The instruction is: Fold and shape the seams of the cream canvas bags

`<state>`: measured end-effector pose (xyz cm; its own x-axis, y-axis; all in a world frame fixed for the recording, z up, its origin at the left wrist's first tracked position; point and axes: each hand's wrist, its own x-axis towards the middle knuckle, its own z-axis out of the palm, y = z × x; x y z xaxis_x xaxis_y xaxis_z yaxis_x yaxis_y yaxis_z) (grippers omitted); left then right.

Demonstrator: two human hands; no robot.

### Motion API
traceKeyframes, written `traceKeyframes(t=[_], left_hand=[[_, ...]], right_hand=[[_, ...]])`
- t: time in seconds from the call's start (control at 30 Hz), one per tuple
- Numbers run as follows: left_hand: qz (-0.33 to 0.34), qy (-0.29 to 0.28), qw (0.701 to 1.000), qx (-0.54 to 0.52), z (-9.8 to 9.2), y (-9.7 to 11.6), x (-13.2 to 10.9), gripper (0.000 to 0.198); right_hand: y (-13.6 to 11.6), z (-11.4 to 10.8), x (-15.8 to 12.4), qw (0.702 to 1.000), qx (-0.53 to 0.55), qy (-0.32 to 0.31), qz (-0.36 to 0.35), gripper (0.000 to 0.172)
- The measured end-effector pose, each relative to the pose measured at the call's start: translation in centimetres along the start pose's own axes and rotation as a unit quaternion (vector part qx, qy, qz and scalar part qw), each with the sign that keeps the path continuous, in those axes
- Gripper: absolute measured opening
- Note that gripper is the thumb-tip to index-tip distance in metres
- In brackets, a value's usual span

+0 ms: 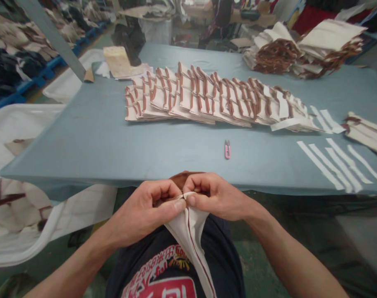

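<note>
Both hands pinch the top edge of a cream fabric piece (196,229) with a dark brown seam running down it. It hangs in front of my body, just short of the table's front edge. My left hand (159,200) grips the edge between thumb and fingers. Close beside it, my right hand (211,194) pinches the same edge, the thumbs almost meeting at the seam. Part of the brown fabric (185,176) shows behind the fingers. Pink thread snips (227,150) lie on the table beyond my right hand.
On the blue-covered table (92,145), a fanned row of cream-and-brown fabric pieces (188,95) stretches across. White strips (320,165) lie at the right. Folded stacks (331,43) sit at the back right. White bins (27,108) stand at the left, near a metal post (51,37).
</note>
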<state>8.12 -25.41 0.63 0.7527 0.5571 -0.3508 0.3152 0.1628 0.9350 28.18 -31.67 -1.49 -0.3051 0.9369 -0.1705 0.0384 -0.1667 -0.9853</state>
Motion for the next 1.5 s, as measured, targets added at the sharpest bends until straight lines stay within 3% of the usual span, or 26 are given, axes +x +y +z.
traceKeyframes(t=[0.2, 0.4, 0.57, 0.73, 0.9, 1.0, 1.1, 1.27, 1.4, 1.5], left_hand=[[0.022, -0.014, 0.999, 0.035, -0.3, 0.1, -0.2, 0.028], [0.049, 0.023, 0.988, 0.144, -0.7, 0.5, -0.8, 0.019], [0.059, -0.03, 0.992, 0.109, -0.8, 1.5, -1.3, 0.019], [0.062, -0.038, 0.991, 0.113, -0.7, 2.1, -2.1, 0.02], [0.083, -0.02, 0.988, 0.132, -0.4, 2.1, -2.2, 0.023], [0.085, -0.019, 0.988, 0.13, -0.4, 1.9, -2.2, 0.022], [0.084, -0.022, 0.987, 0.137, -0.5, 1.7, -2.3, 0.024], [0.09, 0.028, 0.983, 0.159, 0.3, 1.3, -2.5, 0.022], [0.118, 0.097, 0.979, 0.137, 1.7, 1.3, -2.3, 0.019], [0.13, 0.127, 0.978, 0.1, 2.4, 0.9, -2.1, 0.019]], right_hand=[[-0.2, 0.1, -0.3, 0.998, -0.067, 0.007, -0.015, 0.016], [-1.5, 0.5, -0.6, 0.989, -0.137, 0.039, -0.047, 0.015], [-3.4, 0.8, -1.2, 0.977, -0.184, 0.037, -0.103, 0.014], [-4.2, 1.1, -1.8, 0.953, -0.267, 0.057, -0.127, 0.014], [-5.0, 1.5, -2.5, 0.906, -0.382, 0.079, -0.165, 0.01], [-5.6, 1.6, -3.0, 0.862, -0.478, 0.061, -0.158, 0.015], [-5.9, 1.4, -3.3, 0.843, -0.515, 0.045, -0.15, 0.018], [-5.4, 1.9, -3.2, 0.861, -0.482, 0.08, -0.14, 0.01], [-4.6, 2.8, -2.6, 0.906, -0.38, 0.143, -0.121, 0.011], [-3.8, 3.0, -2.1, 0.944, -0.285, 0.149, -0.076, 0.014]])
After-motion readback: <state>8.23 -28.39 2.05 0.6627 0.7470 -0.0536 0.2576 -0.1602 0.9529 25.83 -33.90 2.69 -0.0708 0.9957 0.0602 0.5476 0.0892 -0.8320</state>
